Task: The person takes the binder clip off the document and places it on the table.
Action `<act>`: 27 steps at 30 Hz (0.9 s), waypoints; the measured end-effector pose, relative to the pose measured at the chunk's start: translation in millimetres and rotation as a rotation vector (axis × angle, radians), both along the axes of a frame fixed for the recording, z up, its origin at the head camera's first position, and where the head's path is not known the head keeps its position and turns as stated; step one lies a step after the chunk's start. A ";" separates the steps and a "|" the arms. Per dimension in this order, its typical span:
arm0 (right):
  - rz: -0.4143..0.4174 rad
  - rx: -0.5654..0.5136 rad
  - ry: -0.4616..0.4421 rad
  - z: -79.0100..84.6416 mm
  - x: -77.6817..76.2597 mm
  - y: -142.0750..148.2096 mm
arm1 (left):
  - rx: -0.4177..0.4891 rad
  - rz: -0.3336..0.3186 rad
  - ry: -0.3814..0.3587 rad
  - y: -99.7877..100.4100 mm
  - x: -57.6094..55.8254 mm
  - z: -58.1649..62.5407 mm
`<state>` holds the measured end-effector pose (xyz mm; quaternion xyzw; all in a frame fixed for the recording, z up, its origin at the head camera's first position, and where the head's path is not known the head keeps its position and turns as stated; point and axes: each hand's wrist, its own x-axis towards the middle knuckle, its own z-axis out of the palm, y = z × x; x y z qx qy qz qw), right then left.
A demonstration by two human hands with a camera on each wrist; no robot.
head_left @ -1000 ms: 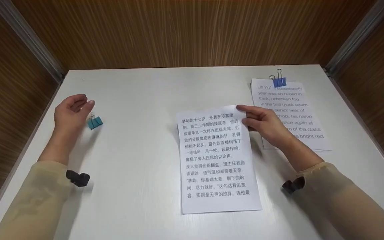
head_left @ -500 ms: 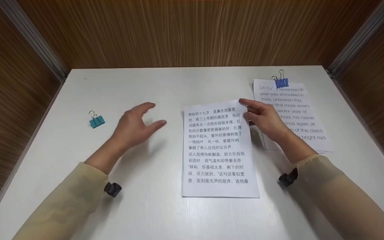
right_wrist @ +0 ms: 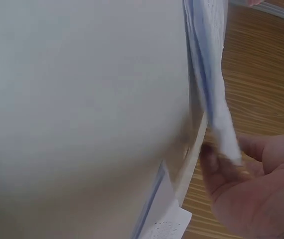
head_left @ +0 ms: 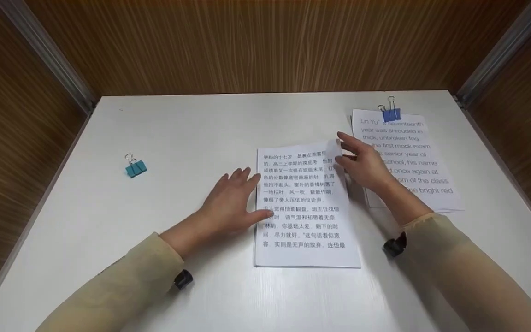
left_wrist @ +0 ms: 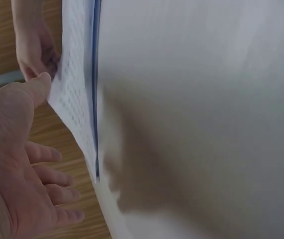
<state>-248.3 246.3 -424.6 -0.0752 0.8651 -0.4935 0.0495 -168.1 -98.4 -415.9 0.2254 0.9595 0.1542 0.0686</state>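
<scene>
A stack of printed paper (head_left: 304, 258) with Chinese text lies in the middle of the white table, its far right corner raised a little. My right hand (head_left: 366, 163) holds that corner; in the right wrist view the sheets (right_wrist: 214, 99) run between the thumb and the curled fingers. At the stack's left edge is my left hand (head_left: 231, 203), fingers spread and thumb over the edge of the top sheet in the head view. In the left wrist view its fingers (left_wrist: 57, 194) are extended and hold nothing. A teal binder clip (head_left: 136, 168) lies apart on the left.
Behind my right hand lies a second stack of paper (head_left: 399, 161) with English text. A blue binder clip (head_left: 392, 115) grips its top edge. Wood-grain panels (head_left: 265, 46) enclose the back and sides of the white table (head_left: 191, 124).
My left hand has moved from beside the teal binder clip rightward to the Chinese-text stack, its fingers spreading. The stack has shifted slightly away from me and right, with my right hand still at its corner.
</scene>
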 end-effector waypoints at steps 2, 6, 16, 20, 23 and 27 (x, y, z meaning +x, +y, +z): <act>0.007 0.126 0.046 1.6 5.0 -1.0 | -0.030 -0.017 -0.004 4.6 2.8 -3.2; 0.080 0.388 0.139 6.3 22.4 -5.0 | -0.070 -0.051 -0.014 10.1 9.3 -7.6; 0.320 0.811 0.140 15.0 80.0 -13.3 | -0.144 -0.127 -0.035 17.3 20.9 -12.2; 0.378 0.866 0.122 16.7 96.0 -13.7 | -0.154 -0.140 -0.041 19.5 23.3 -13.0; 0.412 0.868 0.096 15.9 103.2 -13.8 | -0.159 -0.151 -0.040 20.3 24.2 -14.8; 0.448 0.868 0.049 12.7 106.3 -13.2 | -0.170 -0.156 -0.047 20.3 24.8 -18.6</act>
